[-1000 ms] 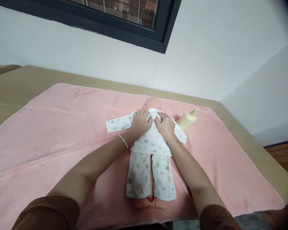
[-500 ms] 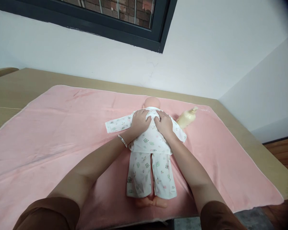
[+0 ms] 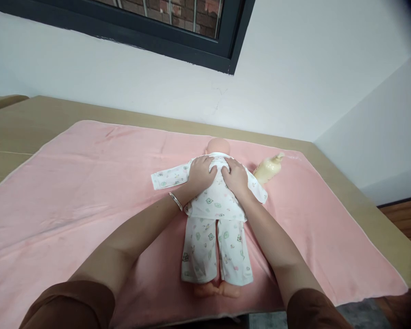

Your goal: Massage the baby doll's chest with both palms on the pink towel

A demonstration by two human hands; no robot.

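A baby doll [image 3: 214, 205] in a white patterned top and trousers lies on a pink blanket [image 3: 89, 192], its bald head at the far end and its bare feet toward me. My left hand [image 3: 202, 175] lies flat on the left side of the doll's upper body, fingers stretched toward its neck. On the right side my right hand [image 3: 235, 177] rests the same way, thumb pointing inward. A narrow strip of the top shows between the two thumbs. The doll's hands do not show past the sleeves.
A pale yellow pump bottle [image 3: 267, 169] lies on the blanket just right of the doll's sleeve. Under the blanket is a wooden table [image 3: 150, 119], set against a white wall [image 3: 277, 82]. A dark-framed window [image 3: 192, 50] is above it.
The view has shifted very slightly. Both hands stay in the same place on the doll.
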